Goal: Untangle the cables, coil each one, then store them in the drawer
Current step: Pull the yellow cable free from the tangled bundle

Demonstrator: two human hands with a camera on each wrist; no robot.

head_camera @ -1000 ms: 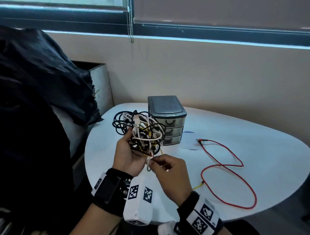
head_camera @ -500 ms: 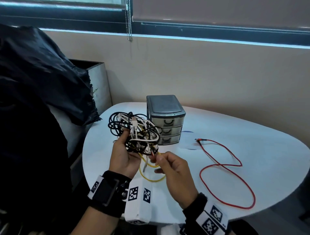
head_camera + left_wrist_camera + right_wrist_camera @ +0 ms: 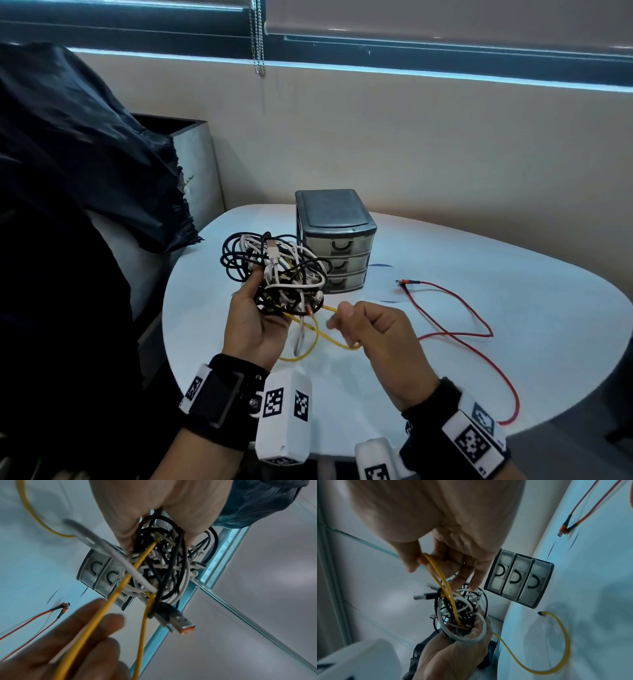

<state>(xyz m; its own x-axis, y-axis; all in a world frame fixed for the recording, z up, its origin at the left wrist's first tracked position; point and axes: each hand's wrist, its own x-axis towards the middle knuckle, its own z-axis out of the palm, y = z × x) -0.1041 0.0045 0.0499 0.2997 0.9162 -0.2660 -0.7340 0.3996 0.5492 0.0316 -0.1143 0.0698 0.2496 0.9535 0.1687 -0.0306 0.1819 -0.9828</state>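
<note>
My left hand (image 3: 255,322) grips a tangled bundle of black and white cables (image 3: 277,274) above the table's left side; the bundle (image 3: 163,566) fills the left wrist view, with a USB plug (image 3: 178,620) hanging out. My right hand (image 3: 368,325) pinches a yellow cable (image 3: 315,337) that runs out of the bundle; the yellow cable (image 3: 441,584) passes between thumb and fingers, and its free end loops down onto the table (image 3: 559,649). A small grey three-drawer unit (image 3: 334,240) stands just behind the bundle, its drawers closed (image 3: 517,580). A red cable (image 3: 455,318) lies loose on the table at right.
The white oval table (image 3: 513,301) stands against a beige wall. A dark plastic bag (image 3: 78,157) over a grey bin (image 3: 197,164) sits at the left. A bead chain (image 3: 257,37) hangs from the blind above.
My right hand has drawn the yellow cable out of the bundle toward the right, so a longer yellow loop now hangs onto the table. The left hand keeps holding the bundle.
</note>
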